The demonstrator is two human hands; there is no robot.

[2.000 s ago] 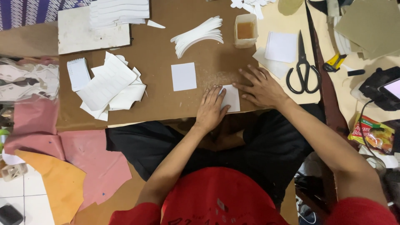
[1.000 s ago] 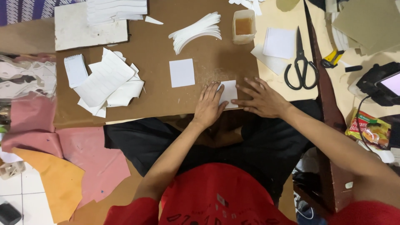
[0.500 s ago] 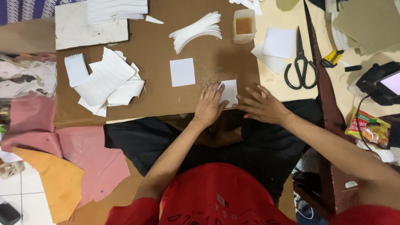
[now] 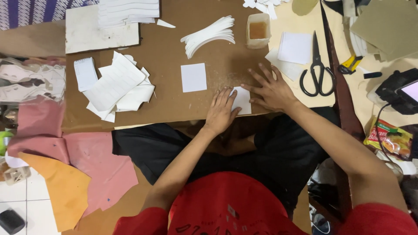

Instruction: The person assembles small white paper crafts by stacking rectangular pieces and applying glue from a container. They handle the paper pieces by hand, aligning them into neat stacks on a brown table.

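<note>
Brown board (image 4: 165,104) across a lap, littered with white scraps. Left hand (image 4: 221,112) pressed flat on a white card (image 4: 242,100) at the near edge; right hand (image 4: 271,89) spread open at its three o'clock side. Seemingly mid-smoothing; next likely called for firm, even pressure. Scissors (image 4: 317,69) farther at three o'clock.

- The left hand (image 4: 221,112) and right hand (image 4: 271,90) rest on a paper piece (image 4: 242,100) on the board (image 4: 170,52).
- The scissors (image 4: 318,69) lie right of the hands.
- A paper square (image 4: 193,77) lies left.
</note>
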